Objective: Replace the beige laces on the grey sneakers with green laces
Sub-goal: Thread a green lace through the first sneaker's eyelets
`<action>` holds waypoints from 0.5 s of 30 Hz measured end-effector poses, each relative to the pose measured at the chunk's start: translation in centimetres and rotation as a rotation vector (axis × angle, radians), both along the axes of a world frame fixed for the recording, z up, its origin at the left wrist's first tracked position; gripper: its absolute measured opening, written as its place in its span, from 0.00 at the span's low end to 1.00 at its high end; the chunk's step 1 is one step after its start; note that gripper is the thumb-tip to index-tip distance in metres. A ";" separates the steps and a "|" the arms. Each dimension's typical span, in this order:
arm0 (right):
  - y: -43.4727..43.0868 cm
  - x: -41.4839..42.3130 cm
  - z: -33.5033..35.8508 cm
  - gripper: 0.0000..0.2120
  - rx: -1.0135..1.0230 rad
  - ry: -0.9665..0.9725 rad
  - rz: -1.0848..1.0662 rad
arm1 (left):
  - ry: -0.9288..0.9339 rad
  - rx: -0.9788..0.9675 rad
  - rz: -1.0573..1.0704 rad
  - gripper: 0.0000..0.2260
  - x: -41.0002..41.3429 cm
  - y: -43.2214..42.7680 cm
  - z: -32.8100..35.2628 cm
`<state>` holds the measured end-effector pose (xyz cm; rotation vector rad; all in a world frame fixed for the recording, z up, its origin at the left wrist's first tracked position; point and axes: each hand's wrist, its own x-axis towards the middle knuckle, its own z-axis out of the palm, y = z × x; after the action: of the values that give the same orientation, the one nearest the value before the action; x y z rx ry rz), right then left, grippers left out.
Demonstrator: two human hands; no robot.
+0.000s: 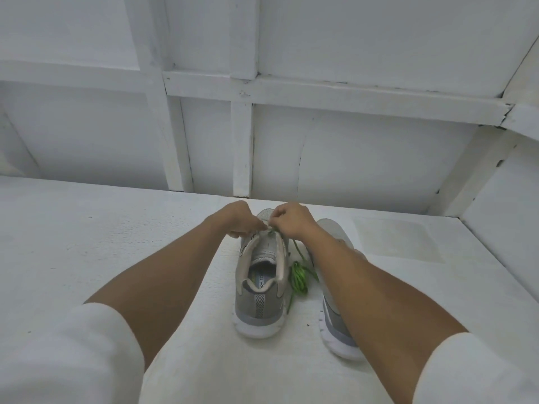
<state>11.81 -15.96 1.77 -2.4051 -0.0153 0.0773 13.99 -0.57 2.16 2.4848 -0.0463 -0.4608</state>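
Observation:
Two grey sneakers stand heel-toward-me on the white surface. The left sneaker (260, 290) has its tongue bare of laces. The right sneaker (335, 316) is partly hidden under my right forearm. My left hand (237, 218) holds the left eyelet edge near the toe of the left sneaker with curled fingers. My right hand (291, 218) pinches the end of a green lace (299, 274) at the lowest eyelets. The rest of that lace trails down and lies in a loose bundle between the shoes. No beige lace is in view.
The shoes sit on a white painted platform (116, 243). A white panelled wall (320, 126) rises just behind the toes and another wall closes in at the right. My white sleeves fill the lower corners.

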 end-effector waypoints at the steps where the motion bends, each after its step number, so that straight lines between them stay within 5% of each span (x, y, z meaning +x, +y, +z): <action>1: 0.2 0.0 -0.2 0.05 -0.022 0.011 0.002 | 0.006 0.027 0.004 0.15 -0.2 -0.2 0.0; 9: 1.3 0.3 -1.3 0.06 -0.159 0.035 -0.030 | 0.152 -0.244 0.187 0.01 0.0 0.3 -0.5; 15: 2.1 0.4 -1.8 0.09 -0.220 0.034 -0.068 | 0.268 -0.402 0.236 0.06 -0.1 1.0 -1.0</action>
<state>12.17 -13.82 -0.02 -2.6215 0.0952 0.0932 13.85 0.40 1.18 1.9891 0.2367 -0.6119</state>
